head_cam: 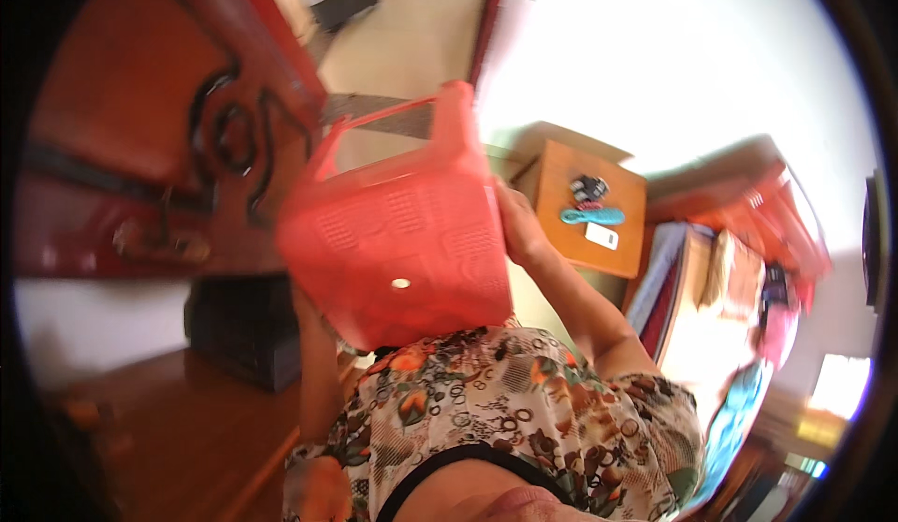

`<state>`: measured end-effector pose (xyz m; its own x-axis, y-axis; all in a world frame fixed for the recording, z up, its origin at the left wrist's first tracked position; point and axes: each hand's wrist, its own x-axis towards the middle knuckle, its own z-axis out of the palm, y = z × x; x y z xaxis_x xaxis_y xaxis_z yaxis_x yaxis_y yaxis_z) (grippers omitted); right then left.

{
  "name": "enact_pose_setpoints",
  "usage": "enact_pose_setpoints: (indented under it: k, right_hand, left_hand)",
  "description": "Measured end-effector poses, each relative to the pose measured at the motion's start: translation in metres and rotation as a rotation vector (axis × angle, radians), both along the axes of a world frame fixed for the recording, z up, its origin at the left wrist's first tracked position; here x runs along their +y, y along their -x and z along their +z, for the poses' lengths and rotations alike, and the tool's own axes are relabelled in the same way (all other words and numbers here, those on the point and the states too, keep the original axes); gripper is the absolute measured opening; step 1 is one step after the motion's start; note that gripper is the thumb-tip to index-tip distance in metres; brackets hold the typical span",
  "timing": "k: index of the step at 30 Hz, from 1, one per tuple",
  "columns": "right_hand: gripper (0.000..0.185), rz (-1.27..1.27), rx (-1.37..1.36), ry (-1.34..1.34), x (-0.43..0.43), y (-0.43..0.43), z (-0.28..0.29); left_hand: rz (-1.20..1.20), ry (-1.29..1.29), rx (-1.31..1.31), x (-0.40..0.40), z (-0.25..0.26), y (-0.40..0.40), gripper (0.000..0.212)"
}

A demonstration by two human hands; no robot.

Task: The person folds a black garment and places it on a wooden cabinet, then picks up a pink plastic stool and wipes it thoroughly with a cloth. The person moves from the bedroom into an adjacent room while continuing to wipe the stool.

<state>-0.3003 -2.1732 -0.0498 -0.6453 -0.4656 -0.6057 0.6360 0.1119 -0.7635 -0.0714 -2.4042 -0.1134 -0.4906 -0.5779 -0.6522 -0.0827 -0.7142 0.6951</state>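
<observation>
A red plastic stool [400, 255] is held up in front of my chest, tilted, with its perforated seat and small round hole towards me and its legs pointing forward. My right hand [518, 220] grips its right side; the fingers are partly hidden behind the edge. On the opposite side, my left hand [304, 306] is against the stool's lower left edge, mostly covered by it and blurred. The stool blocks the view of the floor just ahead.
A carved red-brown wooden door [140, 101] stands at left, beside a doorway. Below it, a dark box [245, 329] rests on a brown surface. A small wooden table [631, 241] at right holds a blue item [593, 216] and a white object [602, 236]. Beyond is a bed [691, 325].
</observation>
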Motion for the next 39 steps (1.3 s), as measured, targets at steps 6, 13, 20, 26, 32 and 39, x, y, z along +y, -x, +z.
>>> enact_pose_setpoints:
  k: [6, 13, 20, 26, 32, 39]
  right_hand:
    - [0.054, -0.012, 0.009, 0.022, 0.01, 0.019, -0.007]
    - [0.054, -0.094, 0.009, 0.046, 0.004, -0.001, 0.008]
    - [0.059, -0.092, 0.001, 0.083, -0.011, -0.012, 0.029]
    - [0.053, -0.075, -0.008, 0.085, -0.01, -0.023, 0.022]
    - [0.061, -0.072, 0.037, 0.061, -0.007, -0.034, 0.03]
    - [0.07, -0.208, 0.06, -0.037, 0.047, -0.018, 0.001]
  left_hand:
    - [-0.019, 0.015, 0.083, 0.009, -0.019, 0.004, 0.05]
    - [-0.099, 0.022, 0.114, -0.023, -0.048, -0.025, 0.051]
    - [0.005, 0.029, 0.129, -0.04, -0.065, -0.044, 0.054]
    - [0.0, -0.003, 0.132, -0.043, -0.046, -0.043, 0.054]
    - [-0.018, 0.008, 0.107, -0.046, -0.024, -0.042, 0.053]
    - [-0.164, 0.1, 0.042, -0.027, -0.012, 0.005, 0.053]
